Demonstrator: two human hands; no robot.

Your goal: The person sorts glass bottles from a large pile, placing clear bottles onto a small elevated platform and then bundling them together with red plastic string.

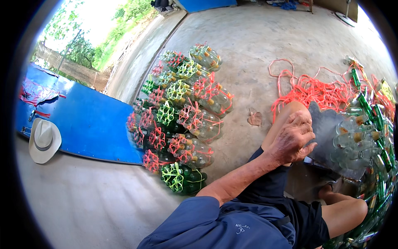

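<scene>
My left hand [293, 137] rests over my bent left knee, palm down, its fingers loosely curled and a little apart, with nothing visible in it. Close to its fingertips is a dark grey board [321, 133], on which several clear glass bottles [348, 140] stand grouped at the far side. My right hand is out of view. Beyond the knee lies a loose tangle of red plastic twine [317, 93]. Left of my arm, many bundles of clear and green glass bottles stand on the floor, netted with red twine [157, 138] or yellow-green twine [172, 177].
Loose green bottles [384, 155] are heaped along the right edge. A dry leaf [255, 118] lies on the concrete floor [248, 46]. At left, a blue panel [93, 121] carries a pale brimmed hat [44, 140] at its edge. A stand base [345, 19] is at upper right.
</scene>
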